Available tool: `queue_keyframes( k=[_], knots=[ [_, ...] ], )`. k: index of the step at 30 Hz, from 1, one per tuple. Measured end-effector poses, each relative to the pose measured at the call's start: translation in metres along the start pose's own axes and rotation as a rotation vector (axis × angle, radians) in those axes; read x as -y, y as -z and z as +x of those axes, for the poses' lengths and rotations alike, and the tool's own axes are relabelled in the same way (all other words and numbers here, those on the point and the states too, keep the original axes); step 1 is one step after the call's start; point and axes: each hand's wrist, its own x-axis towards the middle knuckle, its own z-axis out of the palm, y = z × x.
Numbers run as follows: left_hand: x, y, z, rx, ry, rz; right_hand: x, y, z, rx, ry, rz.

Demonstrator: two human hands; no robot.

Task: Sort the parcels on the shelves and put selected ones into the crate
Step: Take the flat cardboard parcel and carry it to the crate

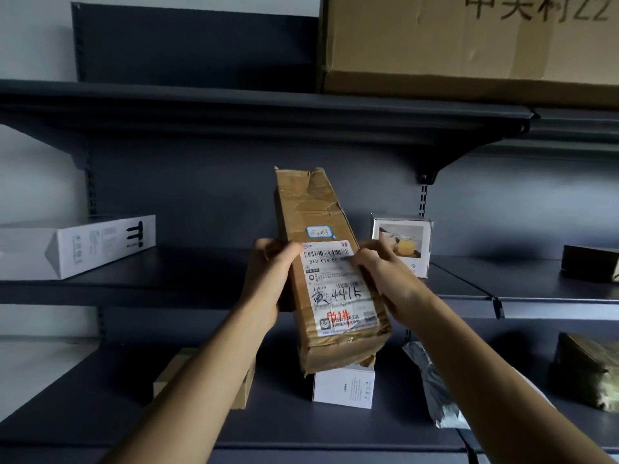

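A long brown cardboard parcel (315, 209), taped and dented, with a white shipping label facing me, is held up in front of the dark shelves. My left hand (271, 272) grips its left side. My right hand (382, 276) holds the right side, fingertips on the label's barcode. No crate is in view.
The middle shelf (201, 283) carries a long white box (77, 249) at left, a small white picture box (402, 242) at right and a dark box (589, 262) at far right. Below lie a brown box (174, 373), a white box (345, 386), a grey bag (432, 386) and a wrapped bundle (589, 370). A big carton (469, 45) sits on top.
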Motion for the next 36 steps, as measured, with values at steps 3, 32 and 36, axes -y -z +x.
queue_keyframes(
  k=[3,32,36],
  knots=[
    [0.006,-0.011,-0.011,-0.015,-0.013,0.017,-0.003,0.010,-0.008,-0.044,-0.003,0.042],
    [0.076,-0.205,-0.182,0.194,-0.149,0.007,-0.043,0.203,-0.171,-0.555,0.193,-0.012],
    [0.086,-0.231,-0.191,0.326,-0.162,-0.013,-0.043,0.225,-0.196,-0.669,0.186,-0.060]
  ],
)
